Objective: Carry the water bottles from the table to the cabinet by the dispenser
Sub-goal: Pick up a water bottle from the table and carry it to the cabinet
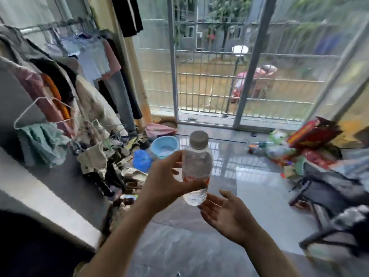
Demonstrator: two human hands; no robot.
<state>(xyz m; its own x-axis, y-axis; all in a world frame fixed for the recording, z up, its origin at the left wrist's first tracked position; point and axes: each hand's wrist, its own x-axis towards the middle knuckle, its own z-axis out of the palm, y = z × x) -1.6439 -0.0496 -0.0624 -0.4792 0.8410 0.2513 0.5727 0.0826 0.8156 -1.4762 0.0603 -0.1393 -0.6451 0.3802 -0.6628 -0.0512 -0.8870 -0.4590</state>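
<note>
Bottle (197,166) gripped upright by left hand (165,176); right hand (223,212) open, seemingly just beneath; best cup its base while carrying.

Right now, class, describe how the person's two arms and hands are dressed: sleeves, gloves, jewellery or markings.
Both forearms are bare from the bottom edge of the picture up to the wrists; no sleeve shows on either. The left hand and the right hand wear no gloves. No ring, watch, bracelet or marking is visible on either, though the picture is somewhat blurred.
</note>
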